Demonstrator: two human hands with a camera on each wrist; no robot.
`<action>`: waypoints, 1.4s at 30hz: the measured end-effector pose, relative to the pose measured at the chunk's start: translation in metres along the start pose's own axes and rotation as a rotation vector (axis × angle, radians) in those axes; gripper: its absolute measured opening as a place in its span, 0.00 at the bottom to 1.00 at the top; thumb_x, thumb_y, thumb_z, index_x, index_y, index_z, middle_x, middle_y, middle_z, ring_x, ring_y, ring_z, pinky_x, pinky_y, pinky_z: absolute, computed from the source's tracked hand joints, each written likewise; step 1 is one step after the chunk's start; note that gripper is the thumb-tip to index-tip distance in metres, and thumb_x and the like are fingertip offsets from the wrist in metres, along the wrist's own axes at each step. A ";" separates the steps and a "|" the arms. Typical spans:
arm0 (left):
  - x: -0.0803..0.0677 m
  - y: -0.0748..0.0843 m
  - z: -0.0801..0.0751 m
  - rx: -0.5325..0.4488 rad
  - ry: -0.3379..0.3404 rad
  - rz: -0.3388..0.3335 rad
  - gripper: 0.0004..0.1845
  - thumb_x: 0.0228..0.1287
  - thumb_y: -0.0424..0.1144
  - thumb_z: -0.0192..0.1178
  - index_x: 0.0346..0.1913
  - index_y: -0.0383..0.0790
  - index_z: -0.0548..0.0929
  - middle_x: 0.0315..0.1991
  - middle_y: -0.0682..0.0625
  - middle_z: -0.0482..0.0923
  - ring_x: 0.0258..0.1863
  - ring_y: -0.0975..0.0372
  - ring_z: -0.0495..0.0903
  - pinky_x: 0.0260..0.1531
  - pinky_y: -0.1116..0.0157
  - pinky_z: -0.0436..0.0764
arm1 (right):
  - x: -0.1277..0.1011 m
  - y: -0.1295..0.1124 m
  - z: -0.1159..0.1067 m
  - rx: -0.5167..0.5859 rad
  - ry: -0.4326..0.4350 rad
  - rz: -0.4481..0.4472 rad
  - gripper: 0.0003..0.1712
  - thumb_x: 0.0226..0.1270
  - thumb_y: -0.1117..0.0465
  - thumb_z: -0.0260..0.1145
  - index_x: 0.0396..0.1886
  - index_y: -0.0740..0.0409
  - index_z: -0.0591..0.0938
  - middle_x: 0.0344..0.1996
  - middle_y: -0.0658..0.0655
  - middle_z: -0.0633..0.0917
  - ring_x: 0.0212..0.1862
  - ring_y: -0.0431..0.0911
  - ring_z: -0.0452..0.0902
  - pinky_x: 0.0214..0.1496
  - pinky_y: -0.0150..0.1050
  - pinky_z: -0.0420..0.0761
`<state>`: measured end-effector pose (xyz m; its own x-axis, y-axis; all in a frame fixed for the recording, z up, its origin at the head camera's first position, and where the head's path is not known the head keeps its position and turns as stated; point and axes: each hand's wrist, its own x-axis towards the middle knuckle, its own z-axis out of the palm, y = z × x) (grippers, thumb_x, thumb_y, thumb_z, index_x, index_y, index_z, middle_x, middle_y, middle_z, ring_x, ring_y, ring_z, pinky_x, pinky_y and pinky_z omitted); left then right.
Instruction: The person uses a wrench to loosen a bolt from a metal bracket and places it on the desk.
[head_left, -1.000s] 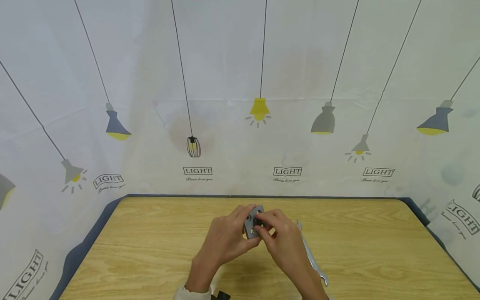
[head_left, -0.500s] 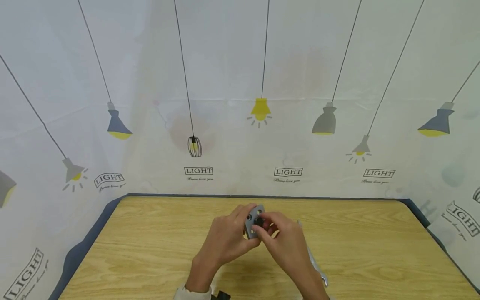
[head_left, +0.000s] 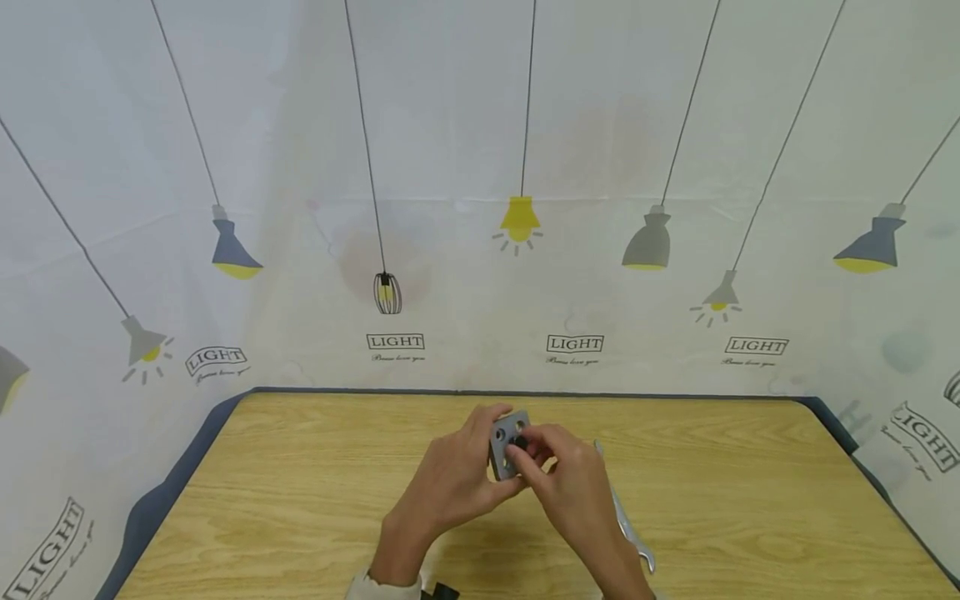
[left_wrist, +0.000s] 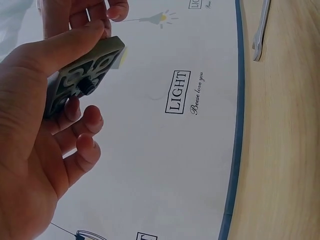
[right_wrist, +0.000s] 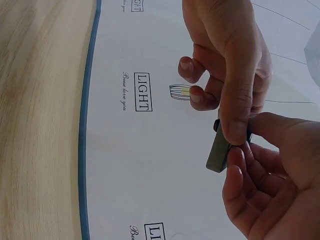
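My left hand [head_left: 446,475] holds a small grey rectangular block [head_left: 502,433] with several holes, its thumb along the lower edge and fingers at the far side. At the block's face, the thumb and finger of my right hand [head_left: 573,475] pinch a black bolt-like piece [head_left: 519,442], largely covered by the fingertips. Recessed patterns mark the block's other face [left_wrist: 104,62] in the left wrist view, where a black stub [left_wrist: 87,86] sticks out. The right wrist view shows the block [right_wrist: 218,154] edge-on between both hands.
A silver open-ended wrench [head_left: 633,533] lies on the wooden table [head_left: 300,483], just right of my right forearm. Behind the table's dark blue edge [head_left: 360,391] stands a white backdrop [head_left: 465,292] printed with lamps. A black object [head_left: 442,592] shows by my left sleeve.
The right fingertips have shifted round the black piece. The left hand's upper fingers have moved slightly and the block has tilted a little, its face showing more. The wrench stays put.
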<state>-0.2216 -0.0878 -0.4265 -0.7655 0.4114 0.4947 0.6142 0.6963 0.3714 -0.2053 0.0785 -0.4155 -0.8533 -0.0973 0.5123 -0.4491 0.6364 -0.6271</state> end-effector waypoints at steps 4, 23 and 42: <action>-0.001 0.000 -0.001 -0.017 -0.013 0.002 0.48 0.47 0.56 0.77 0.67 0.39 0.66 0.51 0.50 0.79 0.33 0.66 0.79 0.28 0.72 0.77 | 0.001 -0.001 -0.001 0.008 -0.002 0.003 0.08 0.57 0.62 0.76 0.34 0.58 0.85 0.23 0.47 0.82 0.28 0.36 0.78 0.26 0.28 0.76; -0.002 -0.001 -0.003 0.032 0.080 0.041 0.36 0.50 0.50 0.76 0.60 0.40 0.72 0.42 0.53 0.85 0.27 0.69 0.78 0.24 0.74 0.75 | 0.001 -0.002 -0.002 0.014 0.018 -0.031 0.08 0.56 0.64 0.76 0.35 0.57 0.86 0.26 0.48 0.82 0.28 0.36 0.79 0.25 0.28 0.76; 0.000 -0.001 -0.002 0.095 0.124 0.053 0.37 0.48 0.50 0.77 0.59 0.39 0.74 0.35 0.56 0.83 0.22 0.75 0.71 0.21 0.78 0.70 | 0.001 0.001 -0.002 0.037 0.021 -0.072 0.12 0.56 0.67 0.76 0.41 0.59 0.87 0.32 0.50 0.84 0.28 0.35 0.78 0.25 0.29 0.77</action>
<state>-0.2223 -0.0900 -0.4249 -0.6997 0.3773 0.6066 0.6274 0.7307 0.2691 -0.2058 0.0807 -0.4144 -0.8130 -0.1253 0.5686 -0.5186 0.5996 -0.6095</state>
